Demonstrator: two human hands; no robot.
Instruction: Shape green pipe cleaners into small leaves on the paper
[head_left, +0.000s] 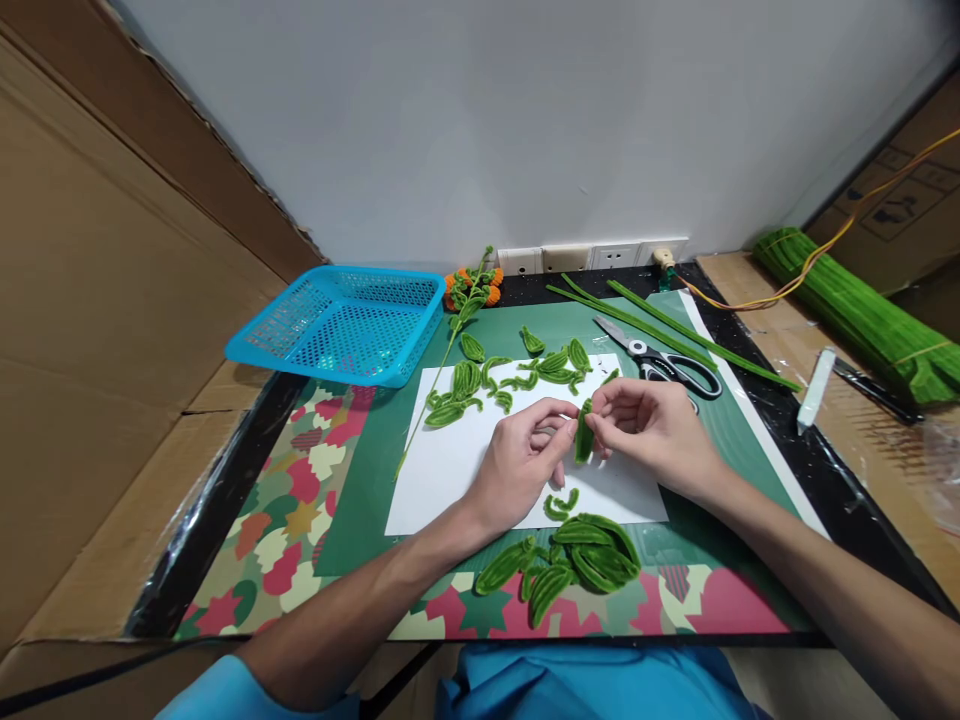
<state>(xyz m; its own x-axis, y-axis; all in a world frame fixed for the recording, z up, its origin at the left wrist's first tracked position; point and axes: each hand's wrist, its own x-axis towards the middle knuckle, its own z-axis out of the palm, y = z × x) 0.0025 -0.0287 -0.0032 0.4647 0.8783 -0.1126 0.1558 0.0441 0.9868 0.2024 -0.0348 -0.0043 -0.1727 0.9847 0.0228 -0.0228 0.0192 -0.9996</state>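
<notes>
Both the left hand and right hand pinch one green chenille leaf above the white sheet. Bare paper lies leftward. One blue basket, one scissors; finished leaves number perhaps six.

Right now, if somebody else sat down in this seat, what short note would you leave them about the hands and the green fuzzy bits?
Left hand and right hand: together pinching one green fuzzy pipe-cleaner leaf above the white paper sheet.
Done: a pile of finished leaves near the front edge; smaller bent pieces at the sheet's far edge.
Left: straight green stems beside the black-handled scissors are unshaped.
The blue plastic basket sits far left.
</notes>
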